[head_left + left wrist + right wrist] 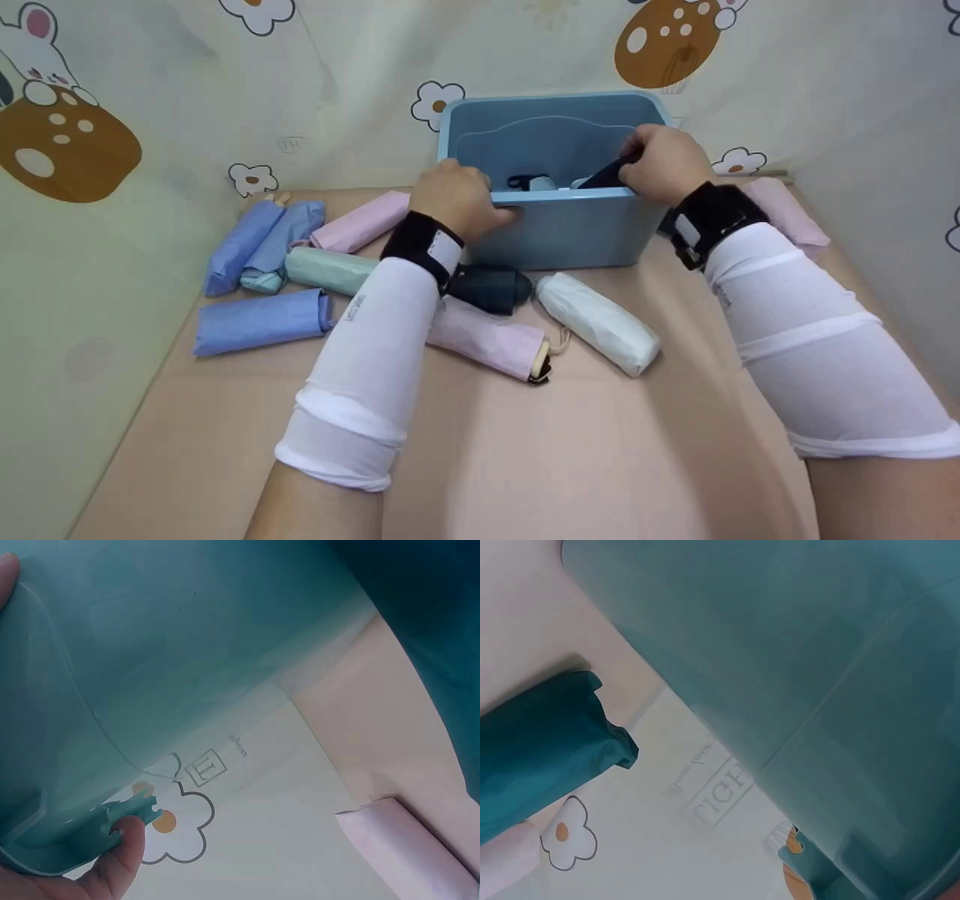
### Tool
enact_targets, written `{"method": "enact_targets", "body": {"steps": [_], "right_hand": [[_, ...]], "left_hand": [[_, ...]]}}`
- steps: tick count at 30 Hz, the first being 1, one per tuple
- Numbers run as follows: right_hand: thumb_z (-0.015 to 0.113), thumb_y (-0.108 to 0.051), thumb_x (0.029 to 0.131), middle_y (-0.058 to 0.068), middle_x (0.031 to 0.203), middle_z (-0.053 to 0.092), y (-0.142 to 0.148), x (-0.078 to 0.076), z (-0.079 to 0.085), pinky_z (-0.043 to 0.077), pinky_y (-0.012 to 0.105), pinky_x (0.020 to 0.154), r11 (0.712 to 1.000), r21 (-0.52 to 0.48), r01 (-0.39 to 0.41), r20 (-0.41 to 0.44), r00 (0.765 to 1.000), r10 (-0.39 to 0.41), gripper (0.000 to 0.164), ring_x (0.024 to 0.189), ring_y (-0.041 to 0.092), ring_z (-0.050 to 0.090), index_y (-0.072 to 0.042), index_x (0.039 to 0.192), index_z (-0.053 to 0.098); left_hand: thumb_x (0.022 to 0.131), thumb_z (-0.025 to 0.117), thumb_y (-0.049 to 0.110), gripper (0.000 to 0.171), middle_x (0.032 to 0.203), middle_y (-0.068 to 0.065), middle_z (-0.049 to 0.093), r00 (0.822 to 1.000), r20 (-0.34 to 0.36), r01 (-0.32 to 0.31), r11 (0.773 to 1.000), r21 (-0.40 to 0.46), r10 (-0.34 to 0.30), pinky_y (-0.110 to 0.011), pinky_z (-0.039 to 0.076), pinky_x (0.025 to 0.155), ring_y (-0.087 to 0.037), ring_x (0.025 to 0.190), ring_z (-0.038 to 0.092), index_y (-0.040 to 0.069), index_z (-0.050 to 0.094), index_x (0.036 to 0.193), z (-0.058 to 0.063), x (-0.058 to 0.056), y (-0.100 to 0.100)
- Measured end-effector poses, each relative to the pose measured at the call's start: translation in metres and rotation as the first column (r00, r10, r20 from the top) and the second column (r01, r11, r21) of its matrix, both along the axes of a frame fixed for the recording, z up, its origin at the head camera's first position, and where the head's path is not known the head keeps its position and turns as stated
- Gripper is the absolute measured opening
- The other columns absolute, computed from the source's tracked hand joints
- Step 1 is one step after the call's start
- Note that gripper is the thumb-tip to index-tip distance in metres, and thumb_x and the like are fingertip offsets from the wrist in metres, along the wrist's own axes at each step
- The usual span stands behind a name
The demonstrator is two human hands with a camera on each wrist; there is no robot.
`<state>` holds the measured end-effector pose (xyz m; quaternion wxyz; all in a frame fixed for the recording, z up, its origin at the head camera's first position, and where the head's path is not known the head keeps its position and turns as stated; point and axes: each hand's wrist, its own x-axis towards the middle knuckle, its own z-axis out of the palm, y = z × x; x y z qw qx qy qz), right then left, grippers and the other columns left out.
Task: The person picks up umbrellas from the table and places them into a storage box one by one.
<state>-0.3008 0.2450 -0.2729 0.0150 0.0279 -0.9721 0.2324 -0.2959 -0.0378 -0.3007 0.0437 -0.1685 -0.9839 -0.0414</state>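
Observation:
Folded umbrellas lie around a blue plastic bin (559, 229) that stands against the wall. My left hand (455, 196) grips the bin's front rim at its left corner; in the left wrist view the thumb (126, 859) bends round the rim. At the bin's right end, my right hand (667, 163) reaches over the rim and pinches a dark navy fabric item (609, 174). The front wall hides that item's lower part. Also inside the bin show a black strap (517, 181) and something pale blue (541, 183).
Left of the bin lie blue umbrellas (262, 324), a mint one (330, 270) and a pink one (364, 221). In front are a dark green (491, 290), another pink (491, 337) and a white umbrella (600, 322). A pale pink one (787, 212) lies at the right.

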Motion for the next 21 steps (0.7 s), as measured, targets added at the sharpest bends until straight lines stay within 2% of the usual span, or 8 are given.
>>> {"method": "enact_targets", "body": {"steps": [21], "right_hand": [[0.057, -0.018, 0.100, 0.021, 0.125, 0.066, -0.0010, 0.0013, -0.0001, 0.051, 0.054, 0.097, 1.000, -0.014, 0.026, 0.018, 1.000, -0.026, 0.034, 0.111, 0.036, 0.058, -0.001, 0.129, 0.064]], "left_hand": [[0.091, 0.065, 0.068, 0.060, 0.099, -0.009, 0.075, 1.000, 0.007, -0.004, 1.000, 0.009, 0.004, -0.048, 0.053, 0.092, -0.030, 0.106, 0.059, 0.011, 0.079, 0.103, -0.0015, -0.0005, 0.0009]]}}
